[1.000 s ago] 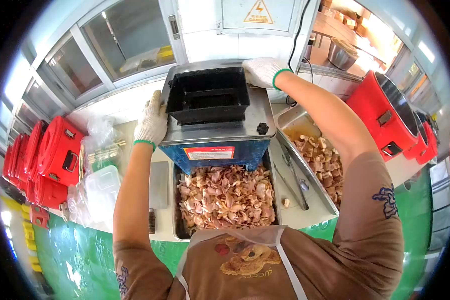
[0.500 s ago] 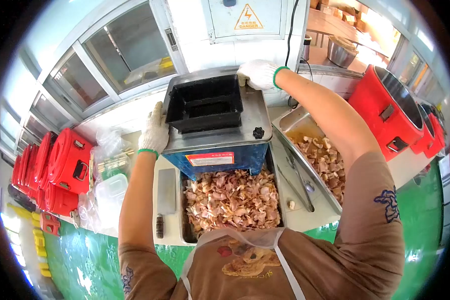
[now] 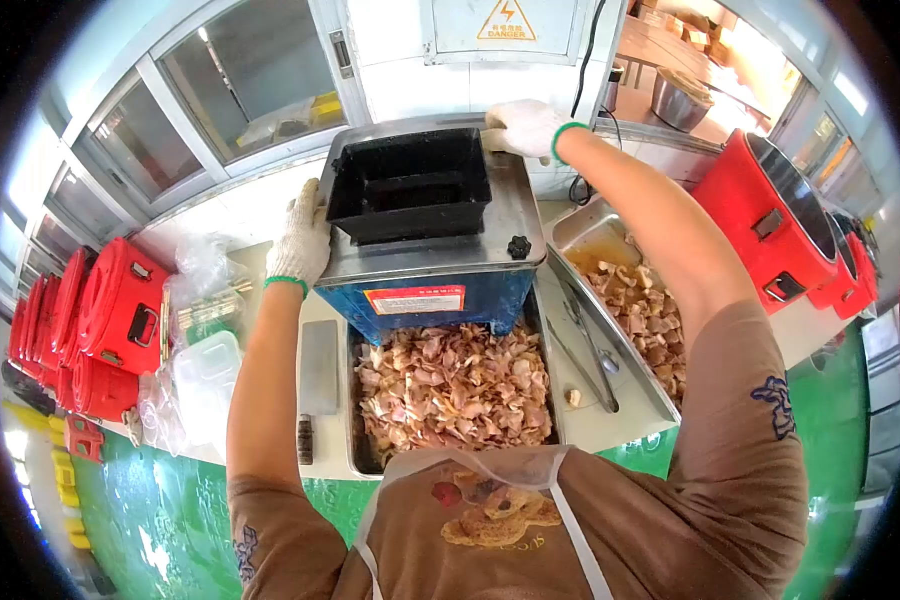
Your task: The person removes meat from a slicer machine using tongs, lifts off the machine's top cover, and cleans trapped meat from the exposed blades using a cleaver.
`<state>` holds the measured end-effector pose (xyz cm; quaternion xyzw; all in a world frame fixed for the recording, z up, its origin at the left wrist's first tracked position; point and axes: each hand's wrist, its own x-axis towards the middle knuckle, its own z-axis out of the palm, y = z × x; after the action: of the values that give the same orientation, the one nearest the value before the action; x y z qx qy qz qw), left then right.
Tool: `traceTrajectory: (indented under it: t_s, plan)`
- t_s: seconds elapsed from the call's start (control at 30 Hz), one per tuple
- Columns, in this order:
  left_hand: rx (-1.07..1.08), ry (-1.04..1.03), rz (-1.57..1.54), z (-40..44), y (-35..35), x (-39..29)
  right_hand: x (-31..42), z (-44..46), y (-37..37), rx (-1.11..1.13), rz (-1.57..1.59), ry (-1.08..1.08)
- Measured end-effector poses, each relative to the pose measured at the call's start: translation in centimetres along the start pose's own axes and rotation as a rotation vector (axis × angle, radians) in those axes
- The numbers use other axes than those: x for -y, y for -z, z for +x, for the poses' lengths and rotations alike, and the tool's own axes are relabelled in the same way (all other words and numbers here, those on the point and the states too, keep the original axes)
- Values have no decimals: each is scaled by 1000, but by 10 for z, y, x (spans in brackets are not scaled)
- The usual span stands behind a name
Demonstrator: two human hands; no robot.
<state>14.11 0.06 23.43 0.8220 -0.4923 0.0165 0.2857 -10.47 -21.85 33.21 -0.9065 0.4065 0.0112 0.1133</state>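
A meat cutter (image 3: 430,300) with a blue body and a steel top stands in front of me, a black rectangular hopper (image 3: 407,210) on it. My left hand (image 3: 300,238), in a white knit glove, lies along the machine's left side with fingers stretched out. At the back right corner, my gloved right hand (image 3: 528,130) bends its fingers over the edge beside the hopper; the fingertips are partly hidden. Cut meat pieces (image 3: 460,390) fill a steel tray (image 3: 558,425) below the machine. A black knob (image 3: 519,247) sits on the steel top.
Left of the tray lies a cleaver (image 3: 319,370). Tongs (image 3: 592,360) rest on the right, beside a second steel tray (image 3: 578,235) of meat. Red insulated containers (image 3: 770,220) stand at right, more red bins (image 3: 120,305) at left. A clear plastic box (image 3: 208,375) is near the left bins.
The view has shifted slightly, so the table and trays sit higher and further left. My right thumb now shows apart from the fingers. Both hands remain at the machine.
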Motion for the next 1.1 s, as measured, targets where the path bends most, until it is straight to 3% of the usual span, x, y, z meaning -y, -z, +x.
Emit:
traceTrajectory:
  t_s: [0.1,0.13,0.23,0.27,0.4,0.53,0.63,0.67,0.77,0.8,0.9,0.93,1.03,1.07,1.1]
  plan:
    - [-11,-27,-4,1,-1,2,-18,38,-38,-266,-384,247]
    - [-15,-31,-6,1,-1,2,-20,37,-34,-257,-362,307]
    - [-10,-29,13,0,-2,4,-9,20,-8,60,-87,178]
    - [-10,-29,21,1,-3,4,-4,10,-5,29,19,120]
    - [14,-42,37,1,1,-4,-16,40,-36,-247,-356,162]
    - [1,-52,66,-2,5,-8,-22,42,-27,-245,-336,486]
    - [4,-45,68,-4,6,-10,2,16,-5,26,-38,-66]
    - [7,-44,68,-4,6,-11,4,18,-7,35,-237,-66]
    - [20,-46,68,-3,6,-10,-19,42,-31,-206,-392,241]
    - [18,-49,62,-3,6,-10,-10,26,-22,-184,-345,344]
    - [5,-49,55,-2,5,-7,-27,45,-16,-6,-257,399]
    - [-2,-48,58,-2,4,-6,-6,13,-4,27,13,162]
    - [-14,-51,37,0,0,-3,-3,17,-10,16,-159,-23]
    - [-17,-56,27,1,-1,-2,-21,29,-31,-242,-369,229]
    - [-17,-58,29,1,-1,-2,-21,32,-30,-188,-339,223]
